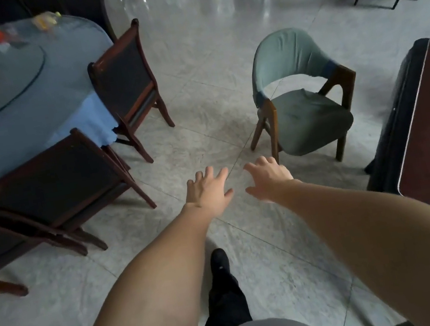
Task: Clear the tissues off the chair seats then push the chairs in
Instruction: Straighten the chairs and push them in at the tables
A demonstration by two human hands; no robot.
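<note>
Hands: left hand [208, 189] and right hand [268, 179] both spread wide, holding nothing, out over the floor [215, 123].
Green chair [304, 108]: stands well apart from any counter, seat bare – no tissue shows on it.
Dark chairs [124, 84]: 2 near the round counter [14, 111], seats hidden by their backs, so a tissue could get missed.
Risk: shoving the green chair hard on glossy tile – it may skid or tip.
Feet: shoe [220, 260] could catch a chair leg.
</note>
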